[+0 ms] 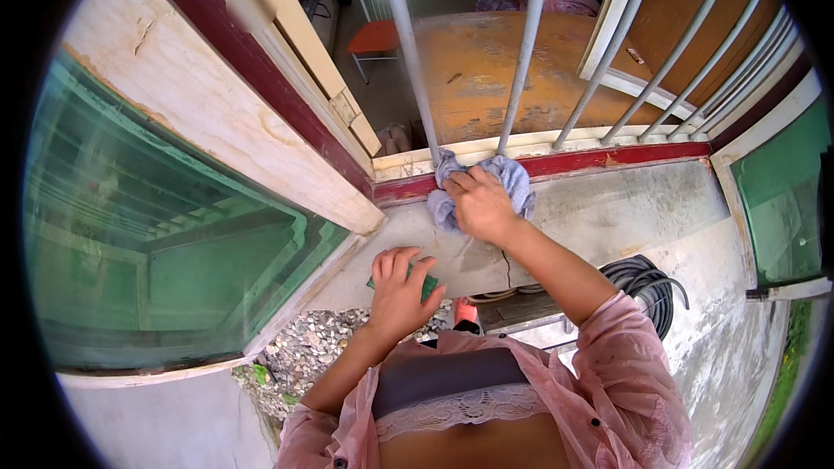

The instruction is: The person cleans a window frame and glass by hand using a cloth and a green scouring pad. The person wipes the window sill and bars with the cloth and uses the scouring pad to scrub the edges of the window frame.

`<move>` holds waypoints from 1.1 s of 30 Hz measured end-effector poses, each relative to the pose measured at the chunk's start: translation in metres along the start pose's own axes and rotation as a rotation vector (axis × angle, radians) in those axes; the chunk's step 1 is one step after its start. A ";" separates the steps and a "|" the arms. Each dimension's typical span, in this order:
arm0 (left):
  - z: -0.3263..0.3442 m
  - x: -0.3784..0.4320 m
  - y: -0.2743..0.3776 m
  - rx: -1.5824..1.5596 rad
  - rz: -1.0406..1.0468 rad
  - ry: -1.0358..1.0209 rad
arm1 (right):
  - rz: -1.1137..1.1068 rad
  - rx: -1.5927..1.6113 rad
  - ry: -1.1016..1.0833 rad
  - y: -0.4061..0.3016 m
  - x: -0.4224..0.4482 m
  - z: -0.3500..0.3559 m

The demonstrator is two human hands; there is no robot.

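My right hand [483,203] presses a crumpled blue-grey cloth [515,179] against the red lower strip [586,161] of the window frame, at the foot of two metal bars. Part of the cloth drapes onto the concrete sill [606,208]. Lower left, at the sill's front edge, my left hand [402,293] curves over a green scouring pad [427,283]. The pad shows between thumb and fingers and is otherwise hidden beneath the hand.
Grey window bars [524,52] rise ahead, with a worn wooden tabletop [482,71] behind them. An open green-glazed casement [195,241] stands at left, another pane [778,208] at right. A coiled black hose [651,293] lies below the sill. Gravel [313,345] covers the ground.
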State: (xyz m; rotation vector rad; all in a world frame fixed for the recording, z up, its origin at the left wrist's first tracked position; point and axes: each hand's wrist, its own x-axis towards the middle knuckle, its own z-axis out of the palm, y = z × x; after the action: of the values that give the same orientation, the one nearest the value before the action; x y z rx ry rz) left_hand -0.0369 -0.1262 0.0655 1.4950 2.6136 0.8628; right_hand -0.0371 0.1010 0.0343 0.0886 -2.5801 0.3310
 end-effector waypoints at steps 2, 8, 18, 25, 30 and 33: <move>-0.005 -0.019 -0.009 0.044 -0.024 -0.076 | -0.006 -0.087 -0.006 0.000 -0.003 0.003; 0.013 -0.051 -0.024 0.105 0.018 -0.225 | -0.139 -0.115 -0.164 -0.038 0.034 0.038; 0.017 -0.053 -0.027 0.082 0.037 -0.201 | -0.248 0.120 -0.135 -0.042 0.058 0.054; 0.019 -0.054 -0.023 0.117 0.006 -0.160 | -0.079 -0.107 -0.427 -0.060 0.055 0.045; 0.017 -0.053 -0.026 0.109 0.030 -0.169 | 0.124 -0.258 -0.466 -0.025 0.022 0.010; 0.012 -0.054 -0.026 0.093 0.027 -0.193 | 0.330 -0.381 -0.471 0.001 -0.001 -0.021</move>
State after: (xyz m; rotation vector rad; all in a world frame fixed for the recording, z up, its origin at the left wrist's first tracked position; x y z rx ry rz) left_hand -0.0250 -0.1740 0.0294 1.5520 2.5302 0.5721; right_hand -0.0253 0.1078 0.0510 -0.4513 -3.0752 -0.0863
